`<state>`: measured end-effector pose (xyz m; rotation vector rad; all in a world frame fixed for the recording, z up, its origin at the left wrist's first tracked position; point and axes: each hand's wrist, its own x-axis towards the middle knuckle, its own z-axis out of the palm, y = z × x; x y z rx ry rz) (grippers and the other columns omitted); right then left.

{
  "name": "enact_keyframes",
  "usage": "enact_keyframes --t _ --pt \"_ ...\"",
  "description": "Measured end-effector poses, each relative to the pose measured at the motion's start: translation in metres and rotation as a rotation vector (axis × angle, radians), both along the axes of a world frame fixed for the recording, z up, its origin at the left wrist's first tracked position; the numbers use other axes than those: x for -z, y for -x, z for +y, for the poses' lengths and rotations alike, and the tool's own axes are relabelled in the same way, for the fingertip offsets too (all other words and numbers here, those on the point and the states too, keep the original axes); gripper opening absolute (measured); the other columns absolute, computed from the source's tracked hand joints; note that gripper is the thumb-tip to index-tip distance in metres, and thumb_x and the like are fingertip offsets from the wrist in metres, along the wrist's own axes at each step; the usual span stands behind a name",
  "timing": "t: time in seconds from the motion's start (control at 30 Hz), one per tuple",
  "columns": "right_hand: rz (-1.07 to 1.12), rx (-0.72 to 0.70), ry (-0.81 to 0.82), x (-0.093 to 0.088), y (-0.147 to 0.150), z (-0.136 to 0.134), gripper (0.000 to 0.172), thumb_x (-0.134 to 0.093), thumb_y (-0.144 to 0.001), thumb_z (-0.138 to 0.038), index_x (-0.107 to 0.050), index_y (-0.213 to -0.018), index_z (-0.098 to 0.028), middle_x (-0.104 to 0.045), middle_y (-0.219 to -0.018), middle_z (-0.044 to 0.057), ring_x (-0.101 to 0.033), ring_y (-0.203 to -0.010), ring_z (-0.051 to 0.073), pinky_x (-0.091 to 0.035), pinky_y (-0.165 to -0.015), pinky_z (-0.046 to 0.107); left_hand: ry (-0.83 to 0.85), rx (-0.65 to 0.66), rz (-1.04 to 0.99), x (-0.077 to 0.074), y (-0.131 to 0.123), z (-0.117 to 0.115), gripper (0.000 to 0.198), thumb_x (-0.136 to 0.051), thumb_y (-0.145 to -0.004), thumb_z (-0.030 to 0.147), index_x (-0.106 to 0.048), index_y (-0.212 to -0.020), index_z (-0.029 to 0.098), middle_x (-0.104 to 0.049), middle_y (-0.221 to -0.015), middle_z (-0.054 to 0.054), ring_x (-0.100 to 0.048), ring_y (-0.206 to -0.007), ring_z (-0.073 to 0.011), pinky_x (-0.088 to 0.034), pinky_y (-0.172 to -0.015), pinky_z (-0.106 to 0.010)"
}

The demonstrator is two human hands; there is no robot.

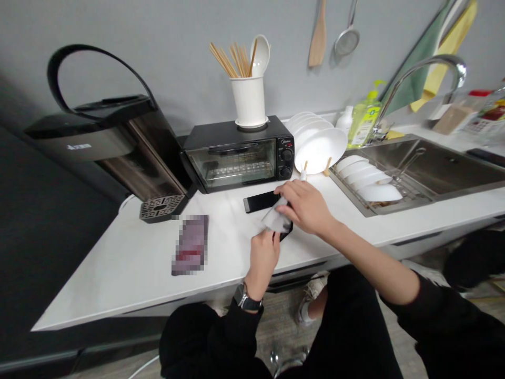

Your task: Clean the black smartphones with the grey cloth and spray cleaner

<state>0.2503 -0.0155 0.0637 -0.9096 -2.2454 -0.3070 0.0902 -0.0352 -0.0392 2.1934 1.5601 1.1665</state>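
Pale grey cloth (272, 219), black phone (260, 201), white countertop (118, 273)

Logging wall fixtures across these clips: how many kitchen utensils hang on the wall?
2: a wooden spatula, above the white plates, and a mesh strainer to its right. Others may be out of frame.

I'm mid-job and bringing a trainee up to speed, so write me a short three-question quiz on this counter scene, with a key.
1. Which wrist wears the watch?
2. True or false: the white cup stands on the toaster oven.
3. The right hand is touching: (a) the wooden spatula, (b) the pale wipe, (c) the faucet.

Key:
1. The left hand's.
2. True.
3. b.
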Motion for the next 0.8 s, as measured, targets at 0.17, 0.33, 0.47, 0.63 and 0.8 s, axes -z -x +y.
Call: enact_keyframes --t 0.17,0.33,0.47,0.63,0.8 --pt "-0.042 -0.019 -0.021 0.0 0.0 0.0 0.057 -0.026 -0.111 -0.058 -0.067 -0.104 -0.019 -0.069 -0.097 0.011 -0.055 -0.088 0.027 -0.04 -0.079 0.041 -0.036 -0.003 0.08 -0.001 -0.001 -0.003 0.021 -0.057 -0.098 0.015 -0.071 -0.084 0.018 -0.074 -0.07 -0.008 -0.071 -0.061 -0.0222 -0.048 -0.06 -0.029" --pt "0.086 0.009 0.06 0.002 -0.01 0.002 0.049 -0.034 -0.111 -0.053 -0.064 -0.088 -0.022 -0.066 -0.083 0.007 -0.055 -0.08 0.025 -0.039 -0.074 0.038 -0.069 0.009 0.089 -0.009 0.004 -0.005 0.021 -0.055 -0.102 0.019 -0.073 -0.091 0.018 -0.075 -0.072 -0.007 -0.072 -0.065 -0.021 -0.052 -0.065 -0.029" --pt "0.468 0.094 0.227 0.028 -0.028 0.008 0.049 -0.031 -0.112 -0.053 -0.055 -0.081 -0.024 -0.058 -0.071 0.001 -0.055 -0.065 0.02 -0.042 -0.064 0.032 -0.129 0.024 0.009 -0.019 0.014 -0.012 0.017 -0.059 -0.104 0.026 -0.074 -0.108 0.02 -0.081 -0.102 -0.01 -0.077 -0.092 -0.022 -0.058 -0.086 -0.031" --pt "0.596 0.23 0.256 0.073 -0.028 0.001 0.049 -0.03 -0.113 -0.048 -0.046 -0.073 -0.026 -0.048 -0.059 -0.003 -0.05 -0.054 0.018 -0.039 -0.054 0.031 0.005 0.043 -0.214 -0.016 0.022 -0.021 0.011 -0.07 -0.097 0.024 -0.071 -0.108 0.022 -0.082 -0.101 -0.002 -0.08 -0.09 -0.0182 -0.061 -0.083 -0.026" --pt "0.484 0.149 0.237 0.085 -0.005 -0.028 0.037 -0.04 -0.112 -0.037 -0.069 -0.094 -0.022 -0.075 -0.088 0.005 -0.068 -0.087 0.023 -0.051 -0.091 0.041 0.022 0.026 -0.229 -0.005 0.019 -0.031 0.007 -0.069 -0.095 0.017 -0.07 -0.101 0.022 -0.082 -0.095 -0.002 -0.08 -0.084 -0.017 -0.061 -0.08 -0.025"
